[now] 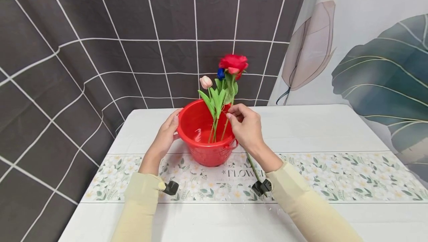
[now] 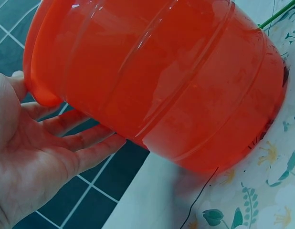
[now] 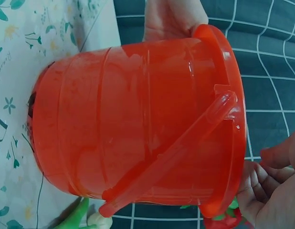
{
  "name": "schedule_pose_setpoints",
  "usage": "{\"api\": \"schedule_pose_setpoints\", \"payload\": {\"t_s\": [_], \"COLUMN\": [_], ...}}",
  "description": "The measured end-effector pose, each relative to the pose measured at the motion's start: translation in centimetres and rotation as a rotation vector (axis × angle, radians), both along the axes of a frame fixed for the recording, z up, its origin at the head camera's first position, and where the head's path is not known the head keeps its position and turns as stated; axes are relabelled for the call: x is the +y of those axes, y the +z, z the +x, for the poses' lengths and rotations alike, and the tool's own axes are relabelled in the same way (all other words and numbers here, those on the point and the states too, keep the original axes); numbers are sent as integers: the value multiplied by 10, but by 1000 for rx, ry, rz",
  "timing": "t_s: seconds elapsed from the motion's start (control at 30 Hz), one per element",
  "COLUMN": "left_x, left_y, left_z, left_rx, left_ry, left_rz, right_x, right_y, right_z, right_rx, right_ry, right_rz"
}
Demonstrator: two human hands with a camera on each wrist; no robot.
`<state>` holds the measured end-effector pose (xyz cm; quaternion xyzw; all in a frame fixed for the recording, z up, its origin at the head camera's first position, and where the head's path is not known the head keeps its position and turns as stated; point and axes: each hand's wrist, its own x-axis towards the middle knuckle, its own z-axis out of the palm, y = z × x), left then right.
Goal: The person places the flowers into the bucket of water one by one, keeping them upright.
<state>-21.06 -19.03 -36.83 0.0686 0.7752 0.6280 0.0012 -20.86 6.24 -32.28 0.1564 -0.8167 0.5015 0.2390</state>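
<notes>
A red bucket (image 1: 208,154) stands upright on the table. Inside it lean a pale pink tulip (image 1: 206,82), a blue flower (image 1: 221,73) and a large red rose (image 1: 233,63), whose stem runs down into the bucket. My left hand (image 1: 165,132) holds the bucket's left rim, thumb at the rim and fingers (image 2: 97,148) along the outer wall. At the right rim, my right hand (image 1: 248,125) pinches the rose stem between thumb and forefinger. In the right wrist view that hand (image 3: 276,191) has curled fingers; the stem is hidden there.
Under my right forearm a green stem (image 1: 253,166) lies on the table. The right wrist view shows a whitish bud (image 3: 100,222) and a green leaf (image 3: 73,217) beside the bucket. The bucket's handle (image 3: 166,155) hangs down. A grid-patterned curtain (image 1: 214,19) is behind the table.
</notes>
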Motion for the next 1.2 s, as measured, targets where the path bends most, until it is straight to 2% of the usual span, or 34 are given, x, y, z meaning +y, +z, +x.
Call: {"api": "schedule_pose_setpoints", "payload": {"t_s": [0.2,0.53,0.73,1.0,1.2], "left_x": [0,0,-1,-1,0], "left_y": [0,0,-1,-1,-1], "left_z": [0,0,-1,0,0], "left_rx": [-4,-6,-9,-1,-8], "left_ry": [0,0,-5,2,-3], "left_rz": [0,-7,0,-7,-11], "right_x": [4,21,32,42,48], "right_y": [4,6,2,-2,-4], "right_z": [6,15,21,24,28], "right_rx": [-23,-145,-225,-276,-328], "right_ry": [-53,-104,-125,-142,-134], "right_rz": [6,68,141,216,317]}}
